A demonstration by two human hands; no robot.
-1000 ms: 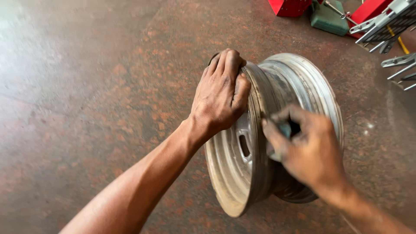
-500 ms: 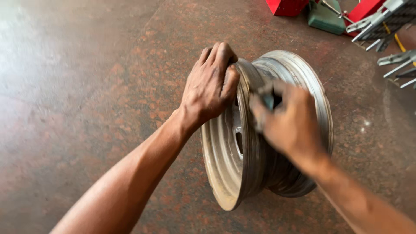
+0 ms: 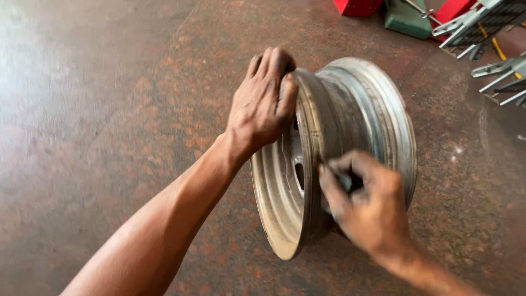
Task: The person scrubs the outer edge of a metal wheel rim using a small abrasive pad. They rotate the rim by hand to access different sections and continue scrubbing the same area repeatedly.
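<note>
So that steel wheel rim (image 3: 350, 148) is standing on its edge on the reddish speckled floor (image 3: 109, 109), dish face turned toward the left side of the shot, barrel running off to the right. Judging by the look of it, it's bare pressed steel, dull grey and scuffed, so I'd call it heavy, totally rigid, and not something you'd worry about breaking. Bigger worry is that it's round and balanced on a thin edge, so it'll want to roll or flop over if nobody steadies it. The lips look thin and probably a bit sharp, and the surface looks dusty rather than oily, so grip should be okay. Best place to grab is right over the top of the outer lip, or through one of the slots in the dish.

Left hand (image 3: 263, 107) is doing exactly that: fingers curled over the top of the near lip, thumb pressed along the edge, closed down firmly on the rim and holding it upright.

Right hand (image 3: 370, 211) is lower down against the barrel, fingers pinched together around something small and dark. It's blurred, so I can't tell what it is, could be a bit of abrasive or a rag. That hand is mostly closed, fingertips right at the metal.

Up in the far corner there's a red box (image 3: 357, 6), a green case (image 3: 408, 21) and some metal tools (image 3: 493, 68), well away from the wheel
</note>
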